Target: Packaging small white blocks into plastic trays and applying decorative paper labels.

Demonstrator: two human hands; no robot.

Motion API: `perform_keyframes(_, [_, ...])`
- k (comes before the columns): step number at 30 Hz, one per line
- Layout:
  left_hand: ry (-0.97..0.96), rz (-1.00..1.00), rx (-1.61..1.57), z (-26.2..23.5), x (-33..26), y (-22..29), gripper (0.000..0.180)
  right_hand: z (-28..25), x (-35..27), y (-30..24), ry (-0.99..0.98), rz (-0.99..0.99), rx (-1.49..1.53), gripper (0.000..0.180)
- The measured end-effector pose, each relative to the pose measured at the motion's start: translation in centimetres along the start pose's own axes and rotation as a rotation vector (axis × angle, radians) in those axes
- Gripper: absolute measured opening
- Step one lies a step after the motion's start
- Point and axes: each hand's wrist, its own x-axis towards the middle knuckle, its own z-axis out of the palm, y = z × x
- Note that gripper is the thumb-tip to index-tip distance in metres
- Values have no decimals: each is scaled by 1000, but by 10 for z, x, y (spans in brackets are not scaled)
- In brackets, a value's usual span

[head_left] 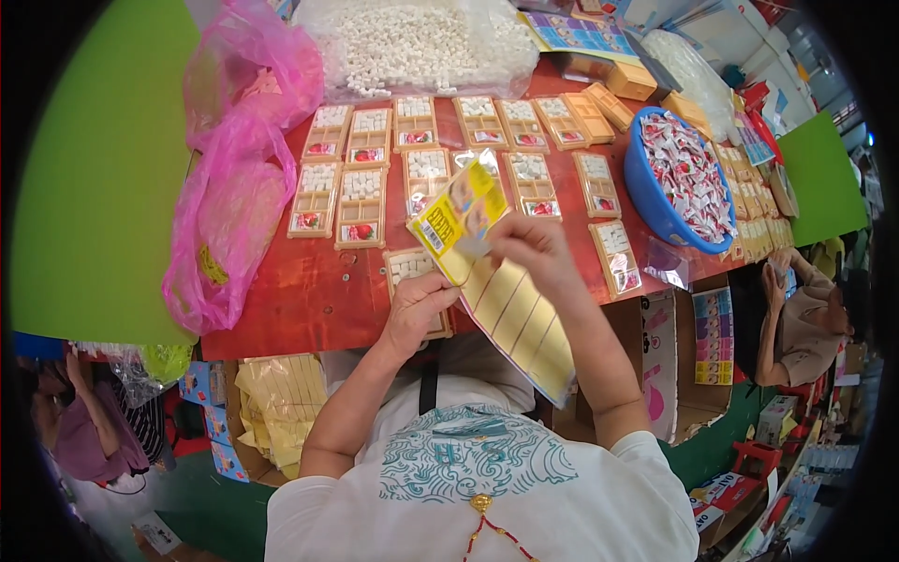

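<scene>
My left hand (419, 309) pinches the left edge of a long yellow display card (515, 314), held tilted above the table's near edge. The card has a printed header and a lined lower panel. Over the header's lower part, my right hand (538, 251) is closed, fingertips together at a small pale piece (473, 246) whose kind I cannot make out. Beneath and behind the card, several tan compartment trays (363, 204) stand in rows on the red table (272, 290). White cubes fill part of each tray, and small strawberry-printed packets lie in other compartments. One tray (409, 265) is partly hidden by my left hand.
White cubes (412, 42) heap on clear plastic at the back. Pink plastic bags (239, 159) lie left; a blue basin (646, 192) of small packets stands right. Below the table, a carton (248, 440) holds yellow cards (286, 398). Other people sit at both sides.
</scene>
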Motion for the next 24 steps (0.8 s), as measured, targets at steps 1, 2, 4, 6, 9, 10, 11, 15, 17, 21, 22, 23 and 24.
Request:
perform_keyframes(1, [44,2,-91,2,3,2,23,-13,6,-5,64,-42,59,7])
perform_keyframes(2, [40,15,-88,-1,9,1,23,-25,14,-16,118,-99,129,10])
perform_keyframes(4, [68,93,-41,-9,25,-1,22,-48,27,-47,255,-169,322,12])
perform_keyframes(6, [129,145,-18,1,49,16,21,-80,37,-72,248,-384,415,16])
perform_keyframes(9, [99,132,-183,9,89,34,20,-140,28,-107,304,-565,459,23])
perform_keyframes(10, [137,111,-205,7,104,29,18,-155,26,-112,312,-615,478,24])
perform_keyframes(11, [171,87,-229,5,118,23,16,-162,23,-118,374,-646,549,25])
perform_keyframes(15, [252,15,-328,11,153,6,12,-229,-15,-106,364,-761,684,26])
perform_keyframes(17, [287,-7,-299,8,162,0,13,-238,-33,-106,508,-790,699,24])
perform_keyframes(21, [352,-42,-130,12,169,-5,21,-190,-52,-113,729,-747,445,15])
perform_keyframes(22, [367,-43,-38,13,168,-4,23,-174,-52,-110,736,-756,438,15])
perform_keyframes(23, [342,-26,171,3,168,-8,36,-156,-50,-104,694,-705,354,13])
perform_keyframes(24, [334,-28,171,8,165,-9,36,-139,-46,-98,653,-650,271,12])
